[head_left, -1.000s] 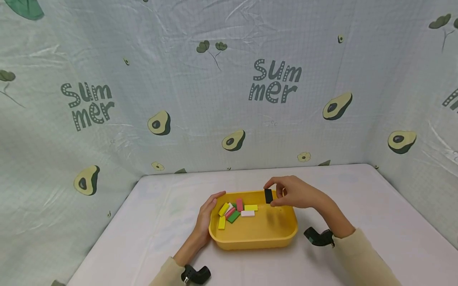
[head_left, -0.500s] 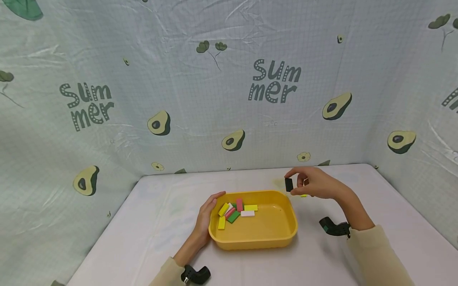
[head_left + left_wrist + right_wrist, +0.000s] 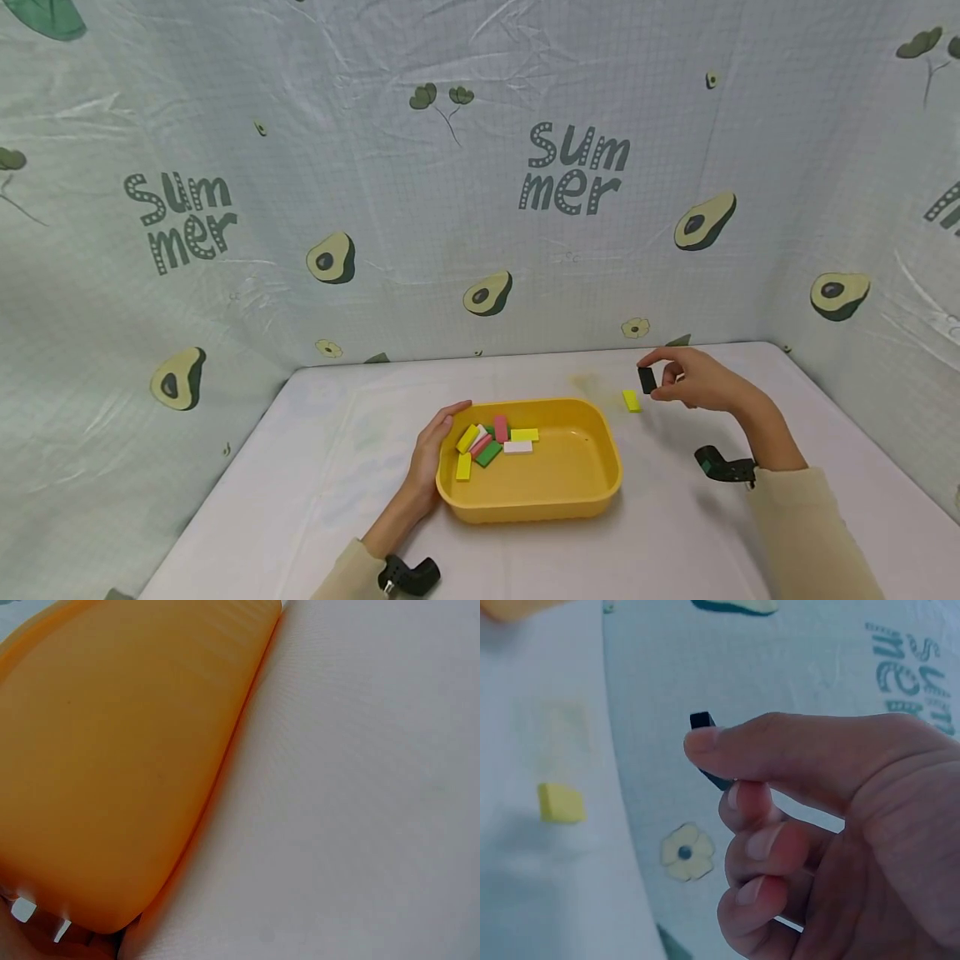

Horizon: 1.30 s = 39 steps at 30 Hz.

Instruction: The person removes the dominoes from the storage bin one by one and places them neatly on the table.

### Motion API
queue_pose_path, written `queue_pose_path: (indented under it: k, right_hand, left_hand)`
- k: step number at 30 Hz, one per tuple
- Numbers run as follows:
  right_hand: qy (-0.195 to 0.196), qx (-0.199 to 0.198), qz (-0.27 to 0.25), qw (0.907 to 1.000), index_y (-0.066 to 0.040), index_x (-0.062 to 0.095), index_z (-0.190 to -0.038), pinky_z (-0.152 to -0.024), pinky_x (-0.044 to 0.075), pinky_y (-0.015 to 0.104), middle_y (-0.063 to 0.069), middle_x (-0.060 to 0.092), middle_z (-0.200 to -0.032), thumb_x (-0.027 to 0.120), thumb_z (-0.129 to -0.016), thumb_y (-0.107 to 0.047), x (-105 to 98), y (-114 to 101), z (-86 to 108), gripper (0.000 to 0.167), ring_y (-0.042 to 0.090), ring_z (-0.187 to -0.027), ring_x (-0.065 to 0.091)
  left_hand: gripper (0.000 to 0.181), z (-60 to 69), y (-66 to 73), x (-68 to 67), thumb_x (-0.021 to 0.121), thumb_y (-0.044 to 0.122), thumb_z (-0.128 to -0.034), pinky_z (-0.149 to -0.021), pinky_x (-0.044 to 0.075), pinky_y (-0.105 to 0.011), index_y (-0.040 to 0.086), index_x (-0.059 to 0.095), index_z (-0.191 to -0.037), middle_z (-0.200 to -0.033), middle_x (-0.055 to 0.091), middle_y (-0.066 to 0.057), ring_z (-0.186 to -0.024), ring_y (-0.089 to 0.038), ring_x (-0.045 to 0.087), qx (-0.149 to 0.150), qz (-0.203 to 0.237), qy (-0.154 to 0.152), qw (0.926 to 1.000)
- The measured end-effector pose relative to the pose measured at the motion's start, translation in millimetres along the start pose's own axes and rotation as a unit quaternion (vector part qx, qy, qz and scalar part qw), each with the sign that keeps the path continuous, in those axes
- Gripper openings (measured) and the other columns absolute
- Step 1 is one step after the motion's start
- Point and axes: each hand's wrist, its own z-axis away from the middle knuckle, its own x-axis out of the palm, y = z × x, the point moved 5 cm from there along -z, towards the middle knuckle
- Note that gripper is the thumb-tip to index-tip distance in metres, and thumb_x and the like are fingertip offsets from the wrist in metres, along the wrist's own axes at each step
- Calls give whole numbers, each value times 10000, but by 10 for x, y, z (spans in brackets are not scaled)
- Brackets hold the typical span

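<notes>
In the lower half of the frame, the table (image 3: 345, 467) stands before the backdrop (image 3: 420, 208). The tray (image 3: 570, 467) sits on the table at lower centre. A group of blocks (image 3: 489, 454) lies in the tray's left portion, reaching its middle. The left hand (image 3: 430, 458) is at the tray's left end. Right of the tray's upper right corner, the loose block (image 3: 632, 401) lies on the table. Just right of it, the held block (image 3: 647, 381) is between thumb and fingers of the right hand (image 3: 697, 381).

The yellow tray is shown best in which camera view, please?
The head view, which shows nearly the whole yellow tray and the blocks inside. The left wrist view shows mainly its outer wall; the right wrist view, just a blurred edge, top left.
</notes>
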Motion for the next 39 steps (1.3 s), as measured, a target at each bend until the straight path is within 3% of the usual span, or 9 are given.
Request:
queue_pose_path:
  k: [7, 14, 17, 20, 24, 27, 34, 37, 39]
  right_hand:
    - [-42, 208, -201, 9996, 22, 521, -1412, -519, 422, 257, 21, 528, -719, 698, -918, -101, 74, 345, -91, 539, 141, -515, 428]
    - [-2, 652, -28, 9979, -11, 531, -1415, -557, 413, 287, 25, 508, -740, 656, -879, -90, 270, 650, -209, 556, 169, -595, 452]
    - [74, 720, 133, 9973, -9, 549, -1398, -605, 420, 316, 101, 574, -863, 641, -864, -84, 307, 694, -219, 547, 204, -695, 490]
    - [182, 731, 353, 9965, -10, 564, -1387, -713, 504, 394, 256, 629, -1134, 640, -866, -92, 311, 694, -221, 533, 298, -863, 567]
    - [257, 798, 469, 9954, -27, 572, -1391, -905, 545, 575, 365, 498, -1447, 636, -871, -111, 320, 700, -225, 530, 460, -1113, 592]
    - [257, 832, 444, 9952, -33, 573, -1399, -931, 536, 608, 367, 459, -1490, 639, -876, -117, 328, 709, -227, 533, 475, -1140, 591]
    - [211, 822, 389, 9956, -37, 566, -1422, -809, 534, 421, 334, 499, -1467, 647, -884, -118, 328, 730, -231, 550, 314, -959, 573]
    - [157, 815, 274, 9962, -29, 543, -1451, -709, 490, 349, 272, 632, -1194, 649, -881, -110, 332, 739, -233, 585, 255, -832, 548]
    - [107, 808, 166, 9965, -23, 520, -1472, -643, 443, 307, 166, 625, -938, 652, -880, -106, 338, 750, -236, 612, 209, -733, 505]
  left_hand:
    - [515, -9, 7, 3, 280, 353, -1127, -1280, 272, -517, 97, 468, -1532, -1618, 433, -125, -1501, -324, 403, -2, 30, 18, 10000]
    - [515, -16, 27, 8, 280, 356, -1125, -1281, 271, -518, 99, 474, -1528, -1617, 435, -120, -1499, -323, 405, -3, -3, 63, 10000]
    - [515, -17, 31, 12, 279, 352, -1126, -1280, 273, -519, 96, 474, -1529, -1615, 437, -124, -1496, -324, 408, -14, 0, 74, 10000]
    - [513, -16, 38, 16, 278, 344, -1126, -1280, 273, -518, 93, 475, -1527, -1614, 438, -125, -1496, -323, 408, -9, 15, 82, 10000]
    - [510, -13, 43, 23, 277, 335, -1127, -1279, 277, -515, 89, 474, -1527, -1613, 437, -127, -1495, -321, 408, -11, 56, 86, 9999]
    - [511, -9, 41, 26, 276, 336, -1127, -1277, 284, -513, 85, 471, -1528, -1612, 437, -132, -1493, -323, 411, -26, 85, 82, 9999]
    - [509, -5, 37, 29, 283, 338, -1126, -1276, 288, -507, 86, 471, -1527, -1611, 438, -131, -1491, -323, 413, -53, 134, 102, 9998]
    - [508, -4, 38, 33, 284, 334, -1127, -1274, 291, -509, 85, 470, -1528, -1611, 437, -135, -1490, -326, 414, -61, 158, 97, 9998]
    - [507, -5, 40, 34, 282, 332, -1127, -1275, 289, -510, 85, 470, -1527, -1610, 438, -136, -1490, -326, 413, -71, 156, 95, 9998]
